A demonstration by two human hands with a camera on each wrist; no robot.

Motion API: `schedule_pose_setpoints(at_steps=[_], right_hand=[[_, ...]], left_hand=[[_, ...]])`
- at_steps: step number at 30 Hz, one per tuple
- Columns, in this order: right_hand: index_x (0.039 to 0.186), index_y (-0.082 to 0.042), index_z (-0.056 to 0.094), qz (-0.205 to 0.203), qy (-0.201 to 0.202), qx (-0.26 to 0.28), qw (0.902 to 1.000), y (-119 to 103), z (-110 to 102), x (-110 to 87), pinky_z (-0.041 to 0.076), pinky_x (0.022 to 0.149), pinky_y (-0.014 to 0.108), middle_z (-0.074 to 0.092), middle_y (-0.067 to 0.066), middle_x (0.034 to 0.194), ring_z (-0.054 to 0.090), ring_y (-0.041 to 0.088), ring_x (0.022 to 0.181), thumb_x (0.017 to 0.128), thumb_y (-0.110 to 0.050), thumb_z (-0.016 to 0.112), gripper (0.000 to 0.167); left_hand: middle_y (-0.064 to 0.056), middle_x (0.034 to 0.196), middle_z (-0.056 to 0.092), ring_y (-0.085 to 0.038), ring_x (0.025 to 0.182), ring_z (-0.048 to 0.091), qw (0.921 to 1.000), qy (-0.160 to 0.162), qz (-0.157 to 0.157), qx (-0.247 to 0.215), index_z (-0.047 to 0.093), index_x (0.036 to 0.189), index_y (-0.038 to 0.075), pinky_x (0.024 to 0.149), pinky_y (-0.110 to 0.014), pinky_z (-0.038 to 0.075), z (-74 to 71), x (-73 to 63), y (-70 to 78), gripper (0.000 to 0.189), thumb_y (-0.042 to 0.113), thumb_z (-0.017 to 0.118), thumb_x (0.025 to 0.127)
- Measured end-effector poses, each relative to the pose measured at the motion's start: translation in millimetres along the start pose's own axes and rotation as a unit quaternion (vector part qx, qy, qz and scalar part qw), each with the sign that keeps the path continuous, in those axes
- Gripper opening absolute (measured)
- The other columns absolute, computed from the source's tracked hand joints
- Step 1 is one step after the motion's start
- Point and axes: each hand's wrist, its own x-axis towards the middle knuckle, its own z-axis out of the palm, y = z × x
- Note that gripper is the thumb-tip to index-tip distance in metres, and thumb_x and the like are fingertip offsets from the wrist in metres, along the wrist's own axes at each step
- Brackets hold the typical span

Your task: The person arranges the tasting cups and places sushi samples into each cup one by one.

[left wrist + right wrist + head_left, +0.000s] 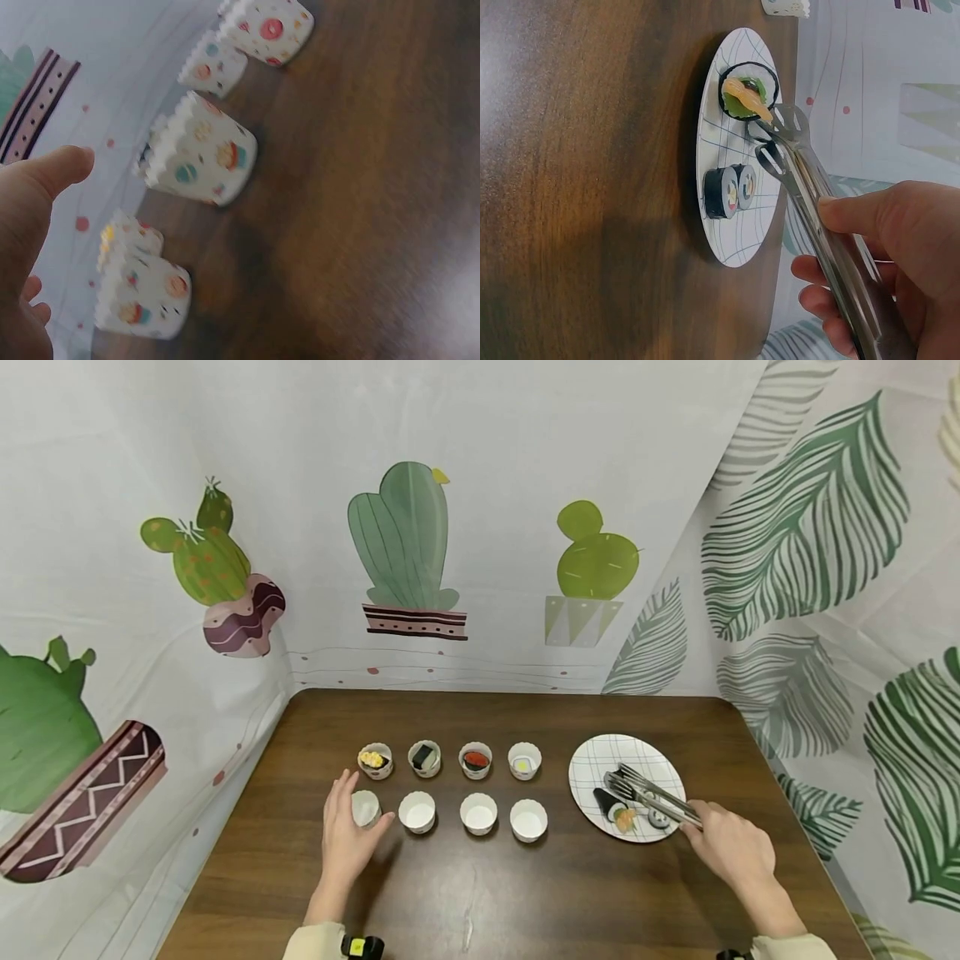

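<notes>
My right hand [731,852] grips metal tongs [821,225] between thumb and fingers. The tongs' tips hover over the white grid-patterned plate [588,756], beside a black-wrapped cone-shaped sushi roll [730,88] with orange and green filling. Two round sushi roll pieces [721,193] also lie on the plate. My left hand [347,839], fingers straight and thumb spread, is beside the front-left paper cup [366,808]; whether it touches the cup cannot be told. In the left wrist view the thumb [67,165] stands apart from the printed cups.
The back row's cups hold a yellow-topped piece [372,760], a black-banded piece [423,757], a red-topped piece [476,761] and something small and yellow [522,765]. More white cups [478,814] line the front row. A cactus-print cloth [495,568] hangs behind the wooden table [420,910].
</notes>
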Motion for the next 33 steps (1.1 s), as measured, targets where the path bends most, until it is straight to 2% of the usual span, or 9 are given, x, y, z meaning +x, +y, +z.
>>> schedule_pose_setpoints(at_steps=[6,12,21,26,33], right_hand=[[0.107,-0.004,0.062,0.001,0.000,0.002,1.0000,1.9,0.1,0.2,0.042,0.053,0.055,0.065,0.020,0.099,0.060,0.046,0.073,0.078,-0.023,0.068,0.034],[0.106,-0.004,0.063,-0.002,0.011,0.003,0.9999,1.3,1.7,-0.8,0.042,0.052,0.054,0.065,0.019,0.098,0.061,0.045,0.070,0.077,-0.022,0.069,0.034],[0.104,-0.004,0.063,-0.002,0.026,0.004,0.9997,-0.3,2.1,-2.7,0.042,0.049,0.053,0.066,0.018,0.095,0.060,0.044,0.067,0.076,-0.022,0.069,0.033],[0.102,-0.004,0.063,-0.005,0.037,0.004,0.9993,-1.9,1.4,-3.1,0.041,0.048,0.052,0.066,0.018,0.093,0.060,0.043,0.065,0.075,-0.022,0.070,0.033],[0.102,-0.005,0.063,-0.008,0.044,0.000,0.9990,-4.3,-2.6,-3.6,0.041,0.046,0.050,0.066,0.017,0.089,0.060,0.041,0.062,0.075,-0.022,0.069,0.032]], left_hand=[[-0.015,0.144,0.034,-0.036,0.131,0.030,0.9995,-0.010,-0.031,0.005,0.038,0.137,0.006,0.101,-0.054,0.027,0.0,-7.6,-10.8,0.091,0.016,0.085,0.059],[-0.017,0.143,0.033,-0.035,0.130,0.032,0.9977,-0.019,-0.064,-0.010,0.036,0.138,0.003,0.100,-0.052,0.030,1.1,-12.1,-20.4,0.094,0.015,0.085,0.059],[-0.019,0.139,0.036,-0.036,0.127,0.036,0.9955,-0.028,-0.087,-0.024,0.032,0.139,0.004,0.100,-0.051,0.032,3.9,-11.7,-33.7,0.095,0.014,0.084,0.060],[-0.022,0.135,0.041,-0.038,0.124,0.040,0.9941,-0.040,-0.098,-0.025,0.032,0.139,0.003,0.098,-0.052,0.033,3.4,-11.7,-34.7,0.093,0.012,0.083,0.062],[-0.022,0.132,0.046,-0.038,0.120,0.044,0.9924,-0.040,-0.114,-0.022,0.037,0.135,0.001,0.096,-0.052,0.035,4.4,-12.1,-37.0,0.086,0.012,0.082,0.063]])
